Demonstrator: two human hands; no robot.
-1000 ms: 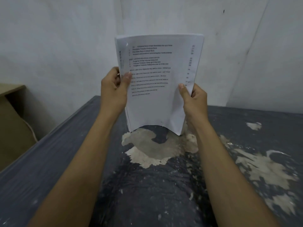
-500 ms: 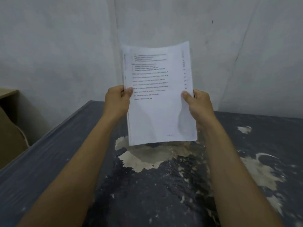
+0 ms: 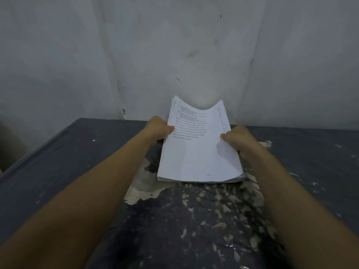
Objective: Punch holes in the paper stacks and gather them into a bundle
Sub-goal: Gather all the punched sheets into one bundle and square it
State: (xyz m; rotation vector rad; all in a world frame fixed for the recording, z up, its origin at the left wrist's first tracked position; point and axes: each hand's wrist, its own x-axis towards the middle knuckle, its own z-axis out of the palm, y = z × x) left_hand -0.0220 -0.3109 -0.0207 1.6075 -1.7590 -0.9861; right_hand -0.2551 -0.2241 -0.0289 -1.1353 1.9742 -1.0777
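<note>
Both hands are clamped on one paper stack [image 3: 198, 152]. The left hand [image 3: 158, 131] grips its left edge, thumb on top of the printed page and fingers curled underneath. The right hand [image 3: 236, 139] does the same on the right edge, thumb pressed onto the top sheet. Squeezed from both sides, the stack bows into a trough, its far corners curling up while the middle sags.

The stack lies low and tilted, its near edge at or just above the tabletop [image 3: 68, 162]; I cannot tell if it touches. Its far end rises against the wall [image 3: 174, 45] behind.

The tabletop runs wide to either side of the arms, with open room left and right. Its back edge meets the wall, and its left edge falls away toward the floor.

The surface is dark grey and worn, the coating peeled off in pale ragged patches [image 3: 143, 191] beneath and around the stack. The wall is dull white plaster with scuffs and faint cracks. The top sheet is white with lines of small black print, too blurred to read.
</note>
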